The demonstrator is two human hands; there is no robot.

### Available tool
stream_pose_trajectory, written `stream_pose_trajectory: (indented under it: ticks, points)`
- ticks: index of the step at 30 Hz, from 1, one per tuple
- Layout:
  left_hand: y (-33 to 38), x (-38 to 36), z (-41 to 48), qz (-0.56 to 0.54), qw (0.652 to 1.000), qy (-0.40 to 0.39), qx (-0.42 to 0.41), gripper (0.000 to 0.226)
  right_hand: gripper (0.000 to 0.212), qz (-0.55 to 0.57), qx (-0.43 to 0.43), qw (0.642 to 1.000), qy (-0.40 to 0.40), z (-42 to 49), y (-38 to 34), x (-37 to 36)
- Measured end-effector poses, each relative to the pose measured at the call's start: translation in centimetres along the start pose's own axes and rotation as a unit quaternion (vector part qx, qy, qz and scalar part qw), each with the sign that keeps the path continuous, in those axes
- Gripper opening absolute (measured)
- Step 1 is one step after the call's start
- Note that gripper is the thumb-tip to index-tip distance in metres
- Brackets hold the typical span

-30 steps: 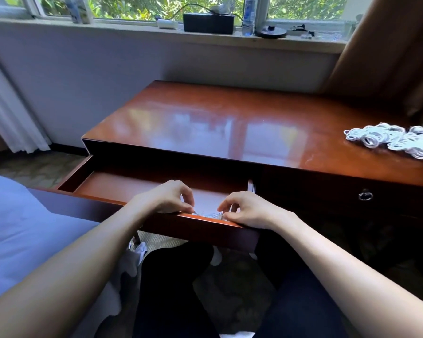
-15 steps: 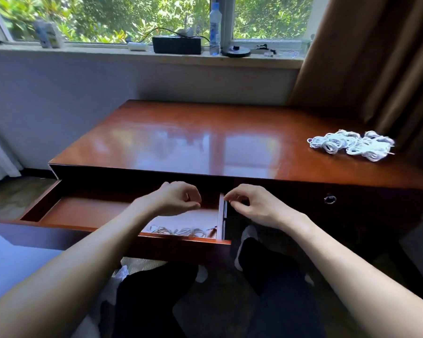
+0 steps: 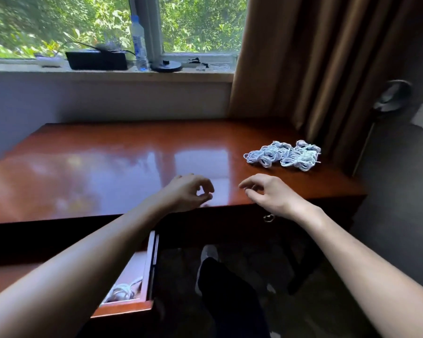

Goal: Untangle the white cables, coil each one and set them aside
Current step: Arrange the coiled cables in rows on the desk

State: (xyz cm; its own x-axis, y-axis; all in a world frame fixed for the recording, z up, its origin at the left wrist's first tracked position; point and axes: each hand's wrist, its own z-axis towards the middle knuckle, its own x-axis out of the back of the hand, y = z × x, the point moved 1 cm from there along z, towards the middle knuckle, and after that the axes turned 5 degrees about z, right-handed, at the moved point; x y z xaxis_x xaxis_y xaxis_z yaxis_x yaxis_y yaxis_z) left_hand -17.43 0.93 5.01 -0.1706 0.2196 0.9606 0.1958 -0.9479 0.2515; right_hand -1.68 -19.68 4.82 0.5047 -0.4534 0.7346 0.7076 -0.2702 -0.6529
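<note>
Left hand (image 3: 188, 192), right hand (image 3: 269, 192) seemingly empty; cables (image 3: 282, 155) heaped

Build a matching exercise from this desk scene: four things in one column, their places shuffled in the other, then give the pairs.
Things
1. pile of coiled cables
2. loose cables
3. water bottle
4. ring pull

Places
A. on the windowsill
B. on the front of the closed drawer
C. on the desktop, right side, near the curtain
D. inside the open drawer

Pairs: 1-C, 2-D, 3-A, 4-B
</note>
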Motion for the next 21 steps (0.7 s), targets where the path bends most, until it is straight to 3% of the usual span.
stream_pose_trajectory:
  ticks: [12, 16, 21]
  points:
    - [4.0, -3.9, 14.3, 0.041, 0.997, -0.008, -0.066, 0.038, 0.025, -0.058, -0.043, 0.994, 0.077, 5.3, 10.4, 6.2]
    - [5.2, -5.3, 18.1, 0.039, 0.995, 0.021, -0.086, 0.05, 0.029, -0.097, -0.055, 0.987, 0.116, 6.8, 13.0, 7.6]
    - [5.9, -6.9, 21.4, 0.032, 0.996, 0.033, -0.073, 0.052, 0.039, -0.149, -0.101, 0.975, 0.13, 7.5, 15.5, 8.9]
